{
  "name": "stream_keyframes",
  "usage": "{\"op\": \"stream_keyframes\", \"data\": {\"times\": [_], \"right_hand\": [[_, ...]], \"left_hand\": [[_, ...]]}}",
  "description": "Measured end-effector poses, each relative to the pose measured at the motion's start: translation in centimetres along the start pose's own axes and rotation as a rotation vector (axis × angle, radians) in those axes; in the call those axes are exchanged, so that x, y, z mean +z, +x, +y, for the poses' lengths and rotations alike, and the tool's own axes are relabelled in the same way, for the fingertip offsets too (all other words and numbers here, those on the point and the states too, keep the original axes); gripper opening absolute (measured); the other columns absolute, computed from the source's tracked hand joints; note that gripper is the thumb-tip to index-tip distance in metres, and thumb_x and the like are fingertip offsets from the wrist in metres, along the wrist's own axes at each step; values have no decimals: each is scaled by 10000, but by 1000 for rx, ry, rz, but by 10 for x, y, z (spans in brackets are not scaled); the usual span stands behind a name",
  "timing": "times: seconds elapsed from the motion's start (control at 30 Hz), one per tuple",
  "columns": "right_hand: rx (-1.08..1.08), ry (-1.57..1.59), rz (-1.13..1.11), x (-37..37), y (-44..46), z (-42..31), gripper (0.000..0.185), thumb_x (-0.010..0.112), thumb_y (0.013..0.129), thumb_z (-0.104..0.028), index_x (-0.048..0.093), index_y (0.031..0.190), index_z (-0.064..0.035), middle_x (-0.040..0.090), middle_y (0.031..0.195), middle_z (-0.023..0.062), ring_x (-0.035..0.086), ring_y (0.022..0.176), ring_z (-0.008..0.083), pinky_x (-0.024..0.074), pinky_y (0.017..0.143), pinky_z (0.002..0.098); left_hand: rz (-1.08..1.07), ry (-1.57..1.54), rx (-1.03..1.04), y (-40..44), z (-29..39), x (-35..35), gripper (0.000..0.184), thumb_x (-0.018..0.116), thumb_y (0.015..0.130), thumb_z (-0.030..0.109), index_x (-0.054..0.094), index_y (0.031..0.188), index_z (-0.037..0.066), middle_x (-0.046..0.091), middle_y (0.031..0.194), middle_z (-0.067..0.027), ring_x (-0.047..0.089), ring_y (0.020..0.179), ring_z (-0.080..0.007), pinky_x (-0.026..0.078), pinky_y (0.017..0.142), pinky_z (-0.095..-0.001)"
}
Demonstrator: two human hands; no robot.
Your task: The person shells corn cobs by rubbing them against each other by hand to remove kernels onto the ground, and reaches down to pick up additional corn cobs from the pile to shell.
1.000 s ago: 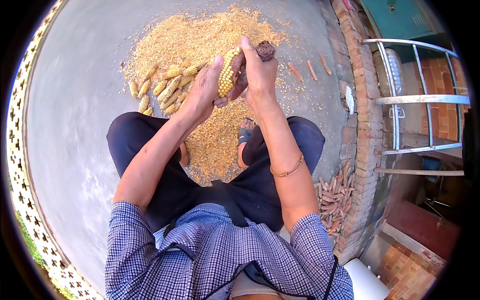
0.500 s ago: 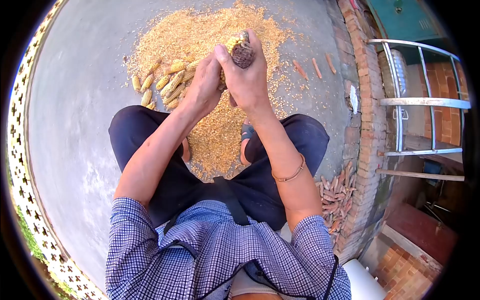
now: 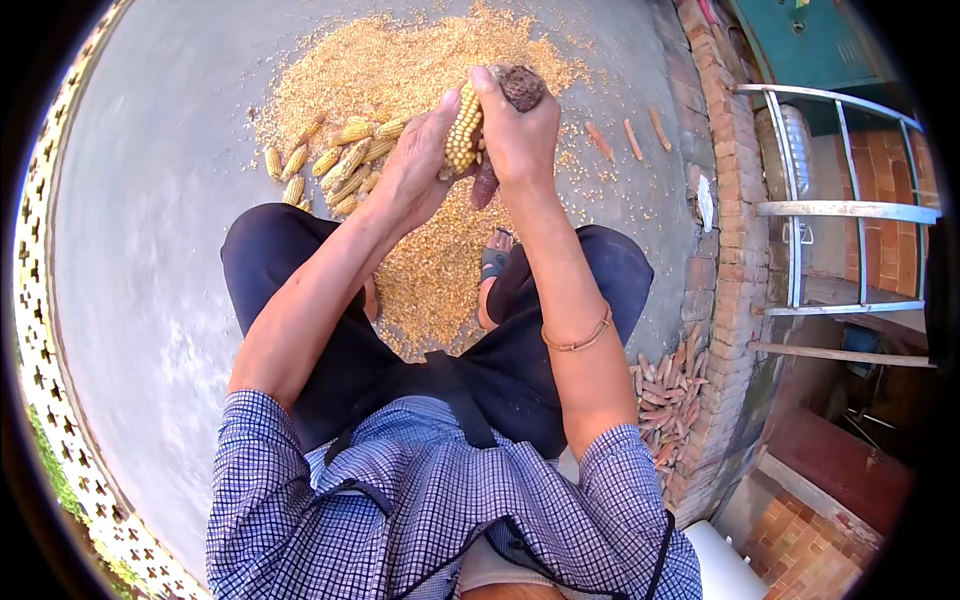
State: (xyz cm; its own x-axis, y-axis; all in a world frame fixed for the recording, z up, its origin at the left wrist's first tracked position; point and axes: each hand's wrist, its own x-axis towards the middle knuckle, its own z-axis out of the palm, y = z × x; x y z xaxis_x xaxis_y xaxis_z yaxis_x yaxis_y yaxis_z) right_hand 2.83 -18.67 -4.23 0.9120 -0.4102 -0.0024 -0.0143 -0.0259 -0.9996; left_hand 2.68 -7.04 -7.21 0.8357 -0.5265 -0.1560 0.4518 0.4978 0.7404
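My left hand (image 3: 418, 165) is closed around an ear of corn (image 3: 463, 130) with rows of yellow kernels facing up. Pressed against it, my right hand (image 3: 522, 135) has its thumb near the ear's upper end. From the right fist a dark, rough cob end (image 3: 523, 88) sticks out at the top, and a reddish bare corncob tip (image 3: 485, 184) shows below. These look like two ends of one corncob, its middle hidden by the fingers. Beneath the hands, loose corn kernels (image 3: 425, 275) cover the ground between my feet.
Several ears of corn (image 3: 345, 165) lie left of my hands, beside a wide spread of kernels (image 3: 350, 75). A few bare cobs (image 3: 633, 138) are on the concrete at right. More cobs are heaped (image 3: 670, 395) against the brick edge (image 3: 735, 250), near a metal railing (image 3: 850, 208).
Both hands have turned and shifted slightly right. More of the yellow ear now shows between them, and the reddish cob tip below my right hand is plainer.
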Motion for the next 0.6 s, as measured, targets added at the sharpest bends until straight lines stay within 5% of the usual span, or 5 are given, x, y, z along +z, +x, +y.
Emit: {"op": "stream_keyframes", "data": {"times": [0.1, 0.23, 0.37, 0.4, 0.6], "right_hand": [[38, 238, -108, -8, -7, -7, 353, 743, 838, -262, 637, 1002, 31, 659, 850, 54, 597, 758, 127, 494, 703, 295], [-96, 55, -112, 0, -16, 0, 595, 749, 833, -291, 520, 1255, 59, 645, 989, 89, 605, 875, 148, 491, 787, 286], [-212, -486, 102, 16, -27, 0, 537, 717, 837, -333, 564, 1197, 34, 670, 1022, 167, 659, 945, 248, 496, 830, 340], [-196, -480, 135, 16, -27, 1, 512, 715, 833, -336, 582, 1166, 30, 677, 995, 175, 665, 930, 275, 501, 821, 358], [-290, -466, 229, 13, -12, 7, 375, 720, 821, -320, 626, 959, 15, 671, 733, 177, 674, 733, 361, 513, 696, 437]], "left_hand": [[101, -97, -3, 6, 1, -1, 418, 381, 1043, 382, 518, 1218, 28, 629, 1068, -100, 631, 944, -181, 541, 805, -359], [79, -120, 49, 5, 5, 8, 387, 405, 1042, 343, 501, 1228, 18, 614, 1095, -106, 623, 966, -182, 550, 824, -364], [207, 10, 116, 2, -12, 20, 456, 414, 1032, 413, 516, 1201, 1, 611, 1064, -80, 606, 936, -156, 522, 796, -311], [123, 28, 55, 0, -10, 11, 430, 410, 1040, 354, 474, 1289, 9, 591, 1182, -99, 601, 1071, -189, 528, 912, -342], [174, -65, -20, -4, -2, 19, 442, 371, 1051, 355, 486, 1299, 8, 599, 1177, -107, 595, 1076, -178, 502, 946, -350]]}}
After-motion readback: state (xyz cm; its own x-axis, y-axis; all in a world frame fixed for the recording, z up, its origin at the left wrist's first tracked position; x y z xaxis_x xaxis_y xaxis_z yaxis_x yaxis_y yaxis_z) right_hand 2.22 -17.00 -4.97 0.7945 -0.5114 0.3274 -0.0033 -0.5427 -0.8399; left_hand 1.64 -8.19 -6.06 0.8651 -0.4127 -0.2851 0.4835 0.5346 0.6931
